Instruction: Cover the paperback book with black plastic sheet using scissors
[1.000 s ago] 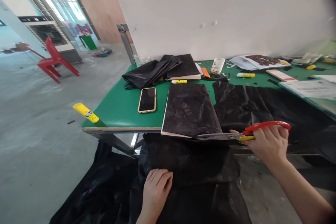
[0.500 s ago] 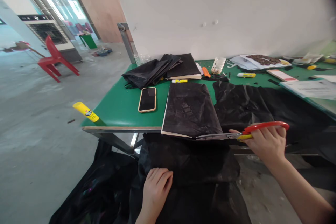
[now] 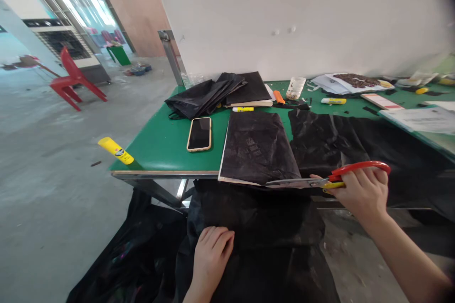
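Your right hand (image 3: 364,191) was wrapped around the handles of the scissors (image 3: 322,182), their long axis nearly parallel to the green table's (image 3: 159,151) near edge. The blades pointed left, across the near right corner of the black-covered book (image 3: 259,147), which lay at that edge. Your left hand (image 3: 213,251) curled on black cloth (image 3: 263,218) below it, farther from the handles; whether it gripped any was unclear.

Soft daylight glares at the far windows (image 3: 101,7); upper-right corner dark.
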Available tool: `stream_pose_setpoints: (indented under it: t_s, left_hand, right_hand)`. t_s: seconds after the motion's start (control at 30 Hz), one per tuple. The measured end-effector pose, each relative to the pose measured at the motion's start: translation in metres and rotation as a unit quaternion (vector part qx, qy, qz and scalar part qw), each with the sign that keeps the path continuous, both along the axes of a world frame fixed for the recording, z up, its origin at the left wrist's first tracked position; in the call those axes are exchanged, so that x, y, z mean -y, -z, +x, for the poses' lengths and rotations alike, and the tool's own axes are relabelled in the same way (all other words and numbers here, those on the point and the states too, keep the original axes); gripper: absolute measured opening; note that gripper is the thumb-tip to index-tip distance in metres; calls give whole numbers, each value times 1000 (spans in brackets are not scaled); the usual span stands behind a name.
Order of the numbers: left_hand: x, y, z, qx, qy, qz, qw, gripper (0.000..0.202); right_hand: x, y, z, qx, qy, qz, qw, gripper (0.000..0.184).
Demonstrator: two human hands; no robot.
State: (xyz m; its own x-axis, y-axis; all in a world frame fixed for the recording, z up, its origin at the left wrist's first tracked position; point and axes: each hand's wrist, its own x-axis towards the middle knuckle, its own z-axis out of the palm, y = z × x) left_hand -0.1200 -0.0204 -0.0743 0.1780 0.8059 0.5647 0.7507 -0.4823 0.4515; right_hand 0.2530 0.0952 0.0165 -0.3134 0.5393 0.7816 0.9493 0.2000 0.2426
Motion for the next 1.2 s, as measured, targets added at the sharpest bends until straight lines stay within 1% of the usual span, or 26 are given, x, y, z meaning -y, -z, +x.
stream_pose_setpoints:
  t_s: [0.1,0.17,0.37,0.43,0.6,0.8,0.93,1.03,1.2]
  left_hand:
    - [0,1,0,1,1,-3,1000,17]
    - [0,1,0,2,2,-5,1000,17]
    - [1,0,0,-1,-2,1,1000,16]
    - [1,0,0,-2,-3,0,1000,16]
    - [0,1,0,2,-2,1,1000,17]
    - [1,1,0,1,4,2,1000,18]
    - [1,1,0,-2,3,0,1000,18]
    - [1,1,0,-4,0,2,1000,18]
    - [1,1,0,-2,0,2,1000,17]
  right_hand:
    - [2,-3,-1,88,-5,16,996,28]
    - [3,-3,0,101,5,19,995,24]
    - [6,3,8,101,41,14,994,19]
    - [8,4,10,102,48,2,994,20]
    - [15,5,15,117,40,-27,992,22]
    - [17,11,23,123,83,-8,989,28]
    - [16,13,22,122,86,-38,988,26]
    - [17,11,17,127,75,-26,989,27]
    - [20,1,8,135,88,-6,987,28]
